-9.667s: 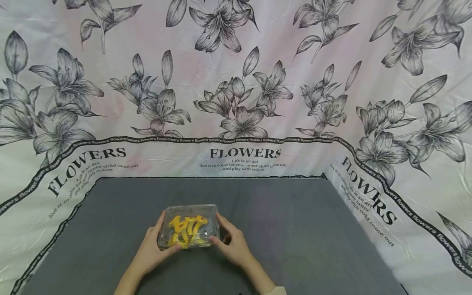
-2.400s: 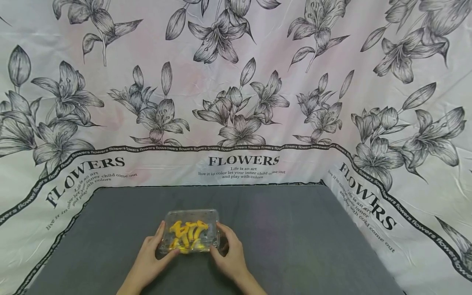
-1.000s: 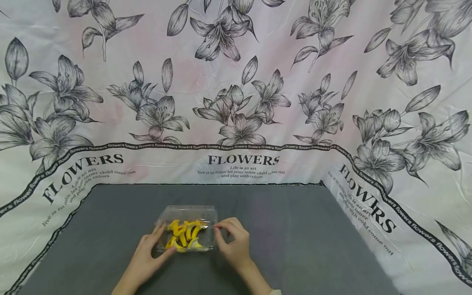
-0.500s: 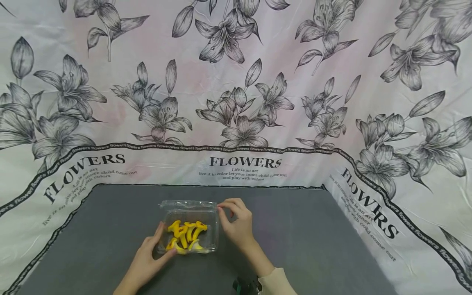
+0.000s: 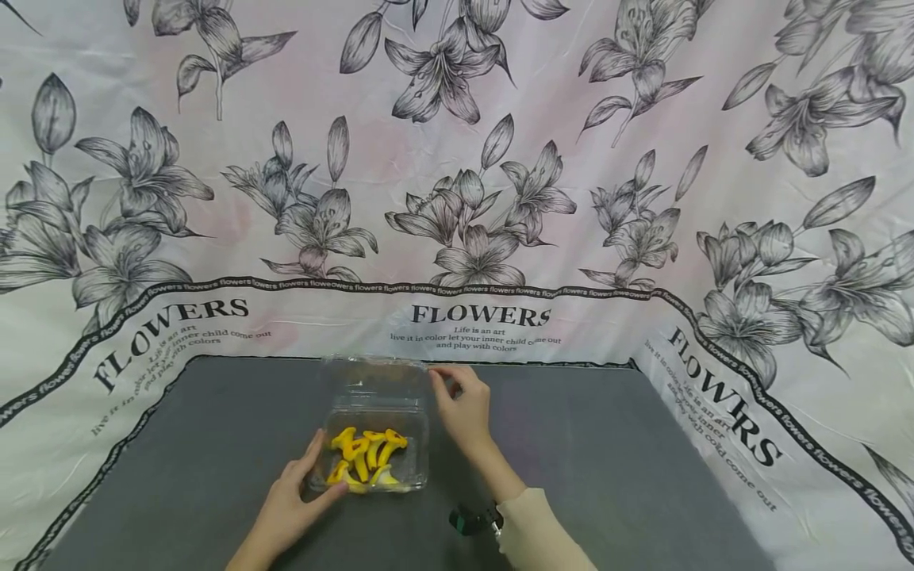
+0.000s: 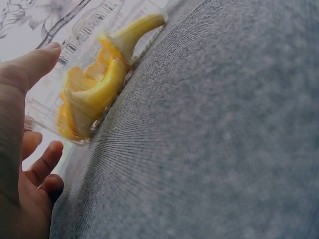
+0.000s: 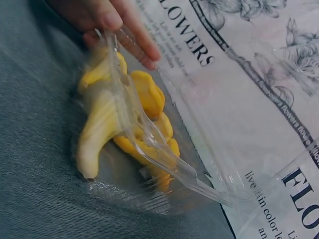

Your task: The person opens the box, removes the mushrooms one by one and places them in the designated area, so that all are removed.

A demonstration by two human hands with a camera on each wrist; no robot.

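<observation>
A clear plastic clamshell box holds several yellow mushrooms, pale at some stem ends. My left hand grips its left side, thumb at the front corner. That thumb and the curled fingers show in the left wrist view. Up at the far side, my right hand pinches the right corner of the raised lid, which leans back from the hinge. In the right wrist view the gripping left hand appears beyond the mushrooms; my right hand is out of that picture.
The box stands on a grey cloth-covered table. A white curtain printed with lilies and lettering encloses the back and sides. A small black device sits under my right wrist, by the cream sleeve.
From holding the box's right side, my right hand has taken the lid's edge and swung it up and back. The lid now stands open; my left hand keeps its grip.
</observation>
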